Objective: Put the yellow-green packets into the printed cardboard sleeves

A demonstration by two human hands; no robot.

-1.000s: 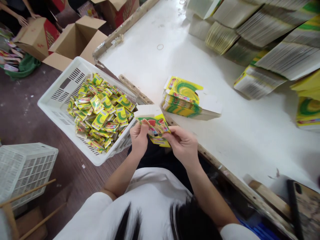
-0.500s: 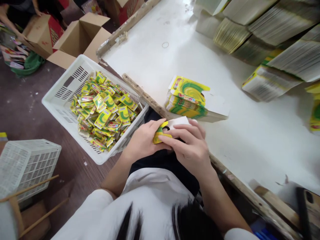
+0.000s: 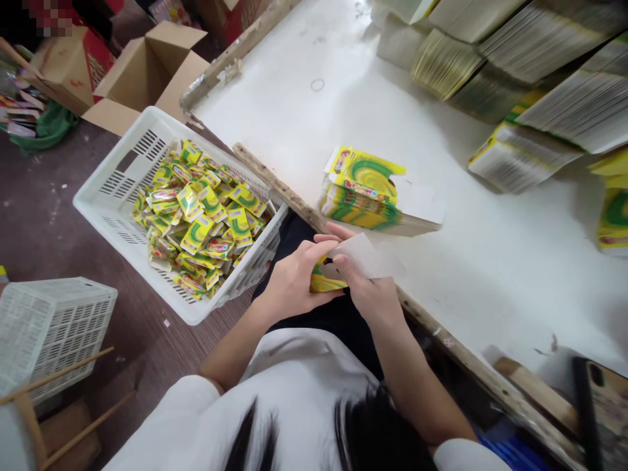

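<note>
At centre, the left hand (image 3: 294, 275) curls round the yellow card (image 3: 324, 282), the right hand (image 3: 375, 297) pinches its white flap (image 3: 367, 254); light, even pressure suits it

bright glare on the white tabletop (image 3: 279, 98), dim floor (image 3: 161, 353), soft shadows, slight blur, stretched edges

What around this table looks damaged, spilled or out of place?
The table's wooden edge looks worn, with a ragged patch near the far left corner. A small pale scrap lies loose on the floor, like litter. The packs in the white crate are jumbled, but none appears spilled.
</note>
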